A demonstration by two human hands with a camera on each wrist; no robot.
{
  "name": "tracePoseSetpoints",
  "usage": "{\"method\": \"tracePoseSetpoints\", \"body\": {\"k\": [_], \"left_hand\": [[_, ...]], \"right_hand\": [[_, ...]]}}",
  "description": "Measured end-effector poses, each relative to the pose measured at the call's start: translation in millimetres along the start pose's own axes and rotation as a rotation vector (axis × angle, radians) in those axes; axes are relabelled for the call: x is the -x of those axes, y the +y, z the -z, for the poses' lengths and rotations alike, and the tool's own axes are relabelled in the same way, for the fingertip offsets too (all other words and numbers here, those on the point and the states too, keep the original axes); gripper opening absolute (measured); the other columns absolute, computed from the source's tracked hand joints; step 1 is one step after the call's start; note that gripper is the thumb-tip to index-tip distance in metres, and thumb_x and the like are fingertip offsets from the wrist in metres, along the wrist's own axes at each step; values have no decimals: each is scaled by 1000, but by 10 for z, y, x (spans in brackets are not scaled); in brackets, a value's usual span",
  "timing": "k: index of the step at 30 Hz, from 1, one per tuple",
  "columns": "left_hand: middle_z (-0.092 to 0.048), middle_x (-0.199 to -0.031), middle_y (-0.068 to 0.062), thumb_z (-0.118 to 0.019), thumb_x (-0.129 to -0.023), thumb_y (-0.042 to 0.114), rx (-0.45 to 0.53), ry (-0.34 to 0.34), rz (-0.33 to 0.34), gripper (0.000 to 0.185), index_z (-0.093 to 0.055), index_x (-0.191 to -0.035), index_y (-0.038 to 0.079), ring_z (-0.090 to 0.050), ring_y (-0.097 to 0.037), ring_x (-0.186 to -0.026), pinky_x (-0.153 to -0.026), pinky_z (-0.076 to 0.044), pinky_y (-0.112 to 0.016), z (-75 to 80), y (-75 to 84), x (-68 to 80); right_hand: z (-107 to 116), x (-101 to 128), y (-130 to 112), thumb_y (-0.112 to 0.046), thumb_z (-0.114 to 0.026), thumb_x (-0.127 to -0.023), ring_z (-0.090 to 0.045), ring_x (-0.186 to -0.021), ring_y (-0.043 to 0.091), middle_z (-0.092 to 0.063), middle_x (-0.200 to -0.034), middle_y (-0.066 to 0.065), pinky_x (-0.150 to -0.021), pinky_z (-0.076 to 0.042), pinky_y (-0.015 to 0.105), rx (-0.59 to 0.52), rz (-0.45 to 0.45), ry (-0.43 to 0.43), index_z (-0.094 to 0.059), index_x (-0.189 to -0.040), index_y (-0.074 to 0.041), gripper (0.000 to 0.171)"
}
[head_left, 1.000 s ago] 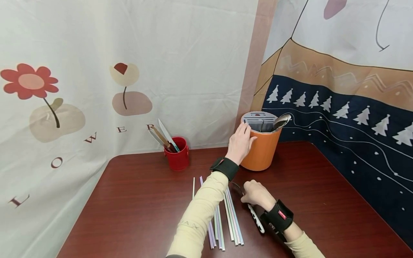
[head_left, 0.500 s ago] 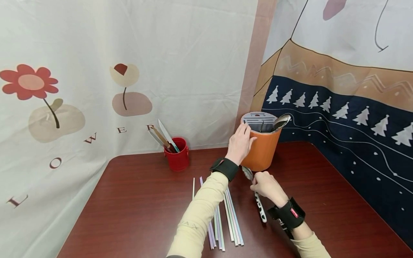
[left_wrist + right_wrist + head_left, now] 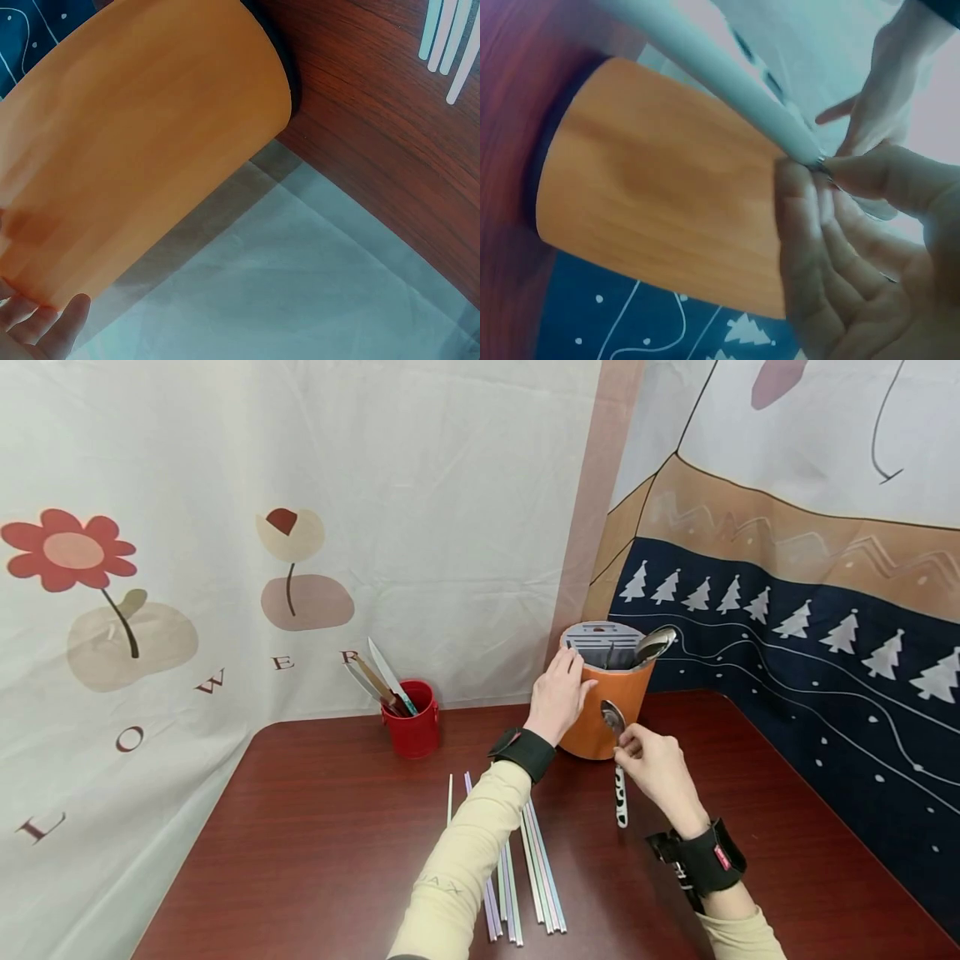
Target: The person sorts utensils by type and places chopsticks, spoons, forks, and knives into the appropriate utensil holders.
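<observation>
My right hand [image 3: 660, 768] pinches a metal spoon [image 3: 620, 789] near the neck, where the black-and-white patterned handle begins. Its bowl points up, in front of the orange utensil holder [image 3: 617, 689], and the handle hangs below the fingers. In the right wrist view the pale handle [image 3: 727, 82] runs out from between thumb and fingers. My left hand [image 3: 557, 695] rests against the holder's left side, fingertips at the rim and thumb along the outer wall. Inside the holder, a larger spoon [image 3: 656, 643] leans at the right of a grey slotted insert [image 3: 600, 633].
A red bucket [image 3: 415, 739] with several knives stands back left on the brown table [image 3: 315, 843]. Several pastel straws [image 3: 545, 877] lie in the middle, partly under my left forearm. Printed cloth [image 3: 450, 527] hangs behind the table and along its right side.
My right hand has lifted the spoon off the table, moving it up and right to the front of the holder and turning it more upright. My left hand stays in place.
</observation>
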State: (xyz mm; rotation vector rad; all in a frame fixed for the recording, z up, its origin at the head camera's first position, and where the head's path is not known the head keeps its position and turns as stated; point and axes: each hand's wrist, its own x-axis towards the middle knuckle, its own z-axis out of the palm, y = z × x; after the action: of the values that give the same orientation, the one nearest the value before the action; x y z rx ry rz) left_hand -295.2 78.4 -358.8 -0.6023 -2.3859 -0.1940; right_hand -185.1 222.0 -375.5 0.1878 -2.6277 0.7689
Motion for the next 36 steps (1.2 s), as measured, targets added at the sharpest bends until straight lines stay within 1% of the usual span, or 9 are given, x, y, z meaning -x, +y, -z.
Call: {"method": "tracePoseSetpoints", "body": {"k": [3,8,11,14,17,25,32,34,36], "left_hand": [[-55,-134,-2,-48,-96,45,1,-12,2,48,-55,-130,12,-48,-11,-130,-89,-52,-19,0,2,0],[-55,-132,-2,-49,-96,45,5,-13,0,47,-54,-129,12,-48,-11,-129,-89,-52,-19,3,1,1],[-56,-132,-2,-49,-96,45,10,-9,-2,47,-55,-128,12,-49,-11,-129,-89,-52,-19,5,1,5],[-56,-132,-2,-49,-96,45,10,-16,-1,47,-55,-129,12,-48,-11,-129,-90,-51,-19,9,1,8],[-56,-133,-2,-49,-96,45,12,-15,0,48,-55,-130,12,-48,-11,-130,-91,-51,-19,9,-1,11],[-56,-133,-2,-50,-96,44,20,3,-1,46,-55,-129,11,-48,-12,-130,-90,-52,-20,-2,-10,12],[-56,-131,-2,-50,-96,44,24,1,-1,45,-55,-127,12,-49,-11,-129,-89,-52,-19,0,-9,0],[-56,-131,-2,-51,-96,44,26,1,-1,45,-55,-127,12,-49,-12,-129,-89,-52,-19,2,-7,-5],[-56,-131,-2,-51,-96,44,25,0,-2,46,-55,-127,12,-49,-11,-129,-89,-52,-19,2,-6,-9]], "right_hand": [[26,-4,15,-3,-65,-83,-66,-63,23,-70,-73,12,-57,-51,25,-32,28,116,-65,-86,-2,4],[62,-19,30,-3,-69,-83,-65,-62,23,-70,-73,14,-57,-44,6,-99,71,282,-68,-90,1,8],[80,-22,44,-4,-69,-83,-62,-62,2,-71,-75,13,-59,-40,0,-127,79,347,-70,-91,-1,8],[105,-27,47,-4,-70,-84,-51,-66,-20,-71,-77,13,-62,-40,-1,-151,88,404,-70,-89,-2,6],[130,-28,33,-4,-69,-84,-45,-70,-28,-71,-80,16,-64,-40,-2,-191,102,473,-70,-87,0,5],[163,-49,-22,3,-71,-81,-53,-74,-24,-70,-82,23,-69,-42,-1,-307,166,689,-70,-89,6,9],[179,-128,-97,11,-70,-77,-63,-73,-11,-67,-86,-16,-70,-48,7,-472,186,891,-69,-89,12,12],[188,-156,-142,11,-70,-78,-65,-74,-6,-68,-85,-16,-72,-50,10,-535,197,941,-68,-88,16,11],[199,-176,-186,9,-69,-79,-67,-74,-2,-70,-84,-9,-73,-52,12,-592,209,981,-66,-87,18,13]]}}
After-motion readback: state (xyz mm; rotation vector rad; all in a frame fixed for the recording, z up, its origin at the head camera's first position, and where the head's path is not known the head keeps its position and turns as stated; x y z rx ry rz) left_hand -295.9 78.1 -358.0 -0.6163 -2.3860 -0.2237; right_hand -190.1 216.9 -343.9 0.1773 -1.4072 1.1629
